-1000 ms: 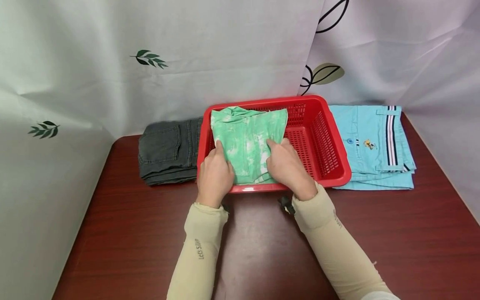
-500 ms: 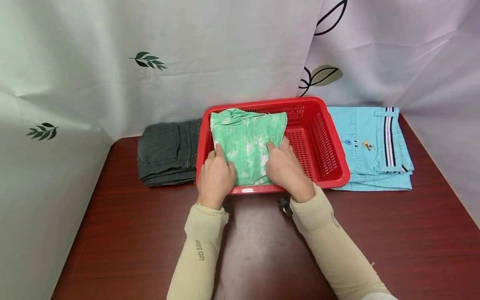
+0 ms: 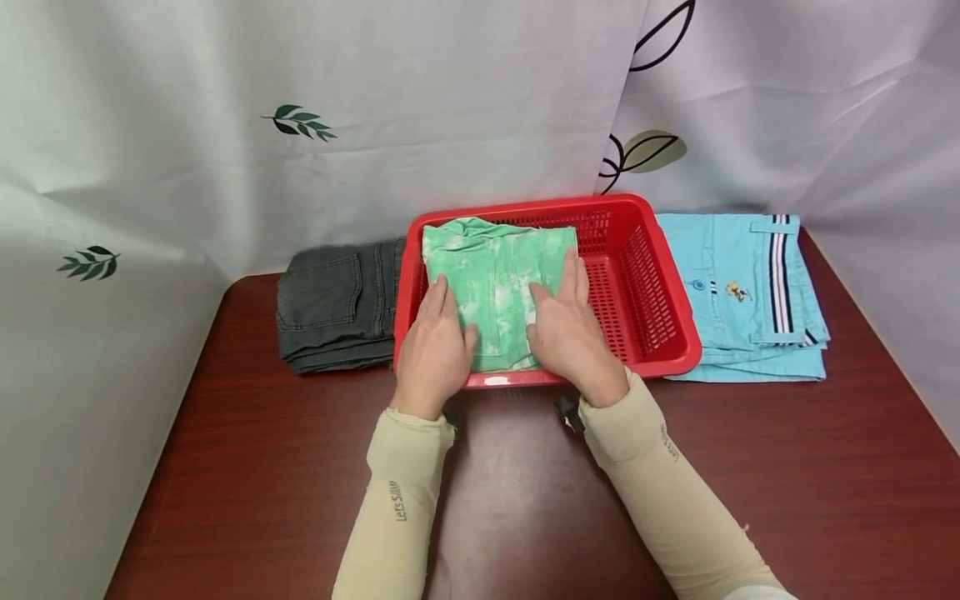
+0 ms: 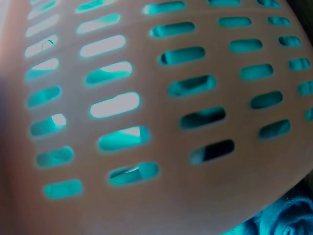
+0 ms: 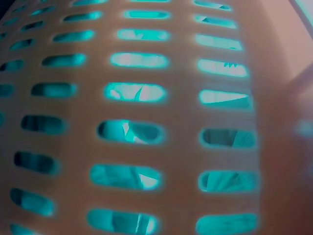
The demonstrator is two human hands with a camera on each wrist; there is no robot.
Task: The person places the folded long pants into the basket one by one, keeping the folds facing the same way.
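Observation:
A folded green-and-white mottled garment [image 3: 480,287] with a stitched pocket lies in the left part of a red plastic basket [image 3: 681,360]. My left hand [image 3: 432,360] rests along the garment's left edge, fingers straight and thumb spread toward its middle. On the right edge lies my right hand [image 3: 570,337], its upper fingers stretched forward and its index finger and thumb angled over the cloth. The left wrist view is filled by the slotted basket wall [image 4: 146,66], and the right wrist view likewise by the basket wall [image 5: 181,110]; neither shows the hands.
Folded dark grey jeans [image 3: 322,292] lie close against the basket's left side. Light blue folded trousers [image 3: 738,312] with a striped band lie at its right. A leaf-print curtain [image 3: 450,100] hangs behind the reddish-brown table [image 3: 255,483].
The fingers of both hands have straightened from a curled hold on the garment and now lie along its sides. The garment's upper right corner has dropped slightly.

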